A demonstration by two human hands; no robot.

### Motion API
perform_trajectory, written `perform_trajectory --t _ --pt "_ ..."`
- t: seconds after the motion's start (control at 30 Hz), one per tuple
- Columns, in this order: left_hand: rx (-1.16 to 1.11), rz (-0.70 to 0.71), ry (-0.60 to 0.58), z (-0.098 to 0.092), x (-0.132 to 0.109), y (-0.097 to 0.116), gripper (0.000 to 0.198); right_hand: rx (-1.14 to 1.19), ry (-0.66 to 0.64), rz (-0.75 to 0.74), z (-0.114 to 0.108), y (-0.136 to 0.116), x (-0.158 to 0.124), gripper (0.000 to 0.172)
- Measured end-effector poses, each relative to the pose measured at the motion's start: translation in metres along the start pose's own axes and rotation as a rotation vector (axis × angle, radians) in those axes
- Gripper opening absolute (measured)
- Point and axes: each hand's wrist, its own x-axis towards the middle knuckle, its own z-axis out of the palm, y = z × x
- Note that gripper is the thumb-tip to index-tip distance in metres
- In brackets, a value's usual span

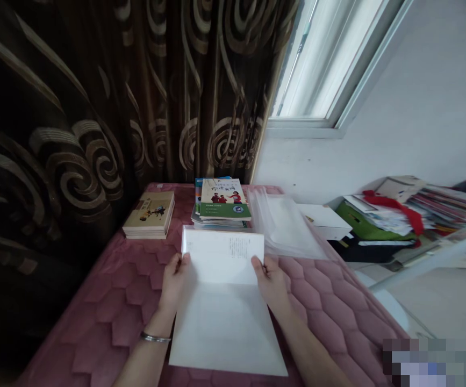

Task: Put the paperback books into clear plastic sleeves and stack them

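Observation:
Between my two hands is an open book (224,322) with pale, mostly blank pages, spread above the quilted cover. A little small print shows on its upper page, and a strip of clear plastic seems to edge its top left corner. My left hand (175,279) grips the left edge, thumb on top and fingers underneath. On the opposite edge, my right hand (272,282) pinches the book the same way. Just beyond it lies a stack of books (224,200), the top one green and white. Clear plastic sleeves (283,223) lie to the right of that stack.
A pink quilted cover (107,306) spreads under everything. At the back left sits a short stack of tan books (149,214), close to the dark patterned curtain (156,91). Off to the right are a white box (325,220) and piled papers with a red cloth (398,209).

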Motion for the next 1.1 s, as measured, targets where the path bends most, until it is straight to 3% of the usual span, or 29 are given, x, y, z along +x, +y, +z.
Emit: perform_trajectory --t 0.1,0.37,0.5,0.83,1.1 --pt "-0.005 0.01 -0.073 0.0 -0.001 0.002 0.042 0.043 -0.034 0.004 -0.001 -0.002 -0.001 0.044" --pt "0.082 0.037 -0.036 0.003 -0.006 0.01 0.04 0.064 -0.098 -0.006 -0.012 0.003 0.002 0.043" --pt "0.09 0.033 -0.027 0.002 -0.004 0.007 0.041 -0.045 -0.083 -0.04 -0.011 0.009 0.006 0.047" --pt "0.045 0.01 -0.11 -0.005 -0.002 0.012 0.049 0.016 -0.062 -0.028 -0.007 0.001 -0.001 0.048" --pt "0.074 -0.004 -0.14 -0.008 0.001 0.013 0.047 -0.106 -0.034 -0.068 -0.007 0.005 0.003 0.053"
